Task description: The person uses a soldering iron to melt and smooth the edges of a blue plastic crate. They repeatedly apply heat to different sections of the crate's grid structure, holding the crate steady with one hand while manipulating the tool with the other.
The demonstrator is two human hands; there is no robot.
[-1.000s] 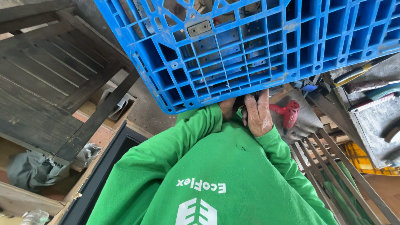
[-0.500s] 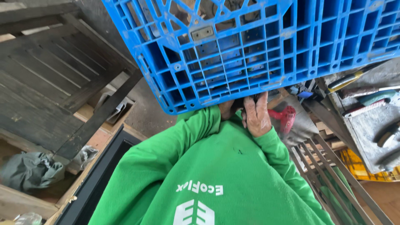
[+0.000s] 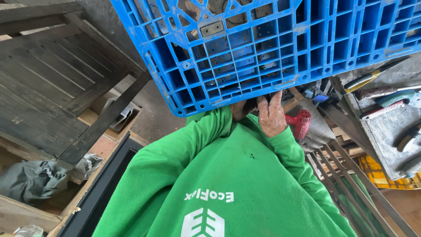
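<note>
A large blue plastic grid pallet [image 3: 280,48] fills the top of the view, tilted and held up in front of me. My right hand [image 3: 272,116] grips its lower edge, fingers curled up over the rim. My left hand [image 3: 239,109] is right beside it at the same edge, mostly hidden under the pallet. Both arms are in green sweatshirt sleeves [image 3: 193,153] that meet at the pallet's lower edge.
A dark wooden slatted pallet [image 3: 48,83] lies at left, with grey cloth [image 3: 30,180] and a black-framed box [image 3: 98,193] below it. A red power drill [image 3: 300,125] lies just right of my hands. Hand tools [image 3: 377,94] rest on a grey bench; a yellow crate [image 3: 381,175] and metal bars [image 3: 346,171] sit lower right.
Almost nothing. The blue pallet stays in my two hands at the same edge; the view has only shifted slightly.
</note>
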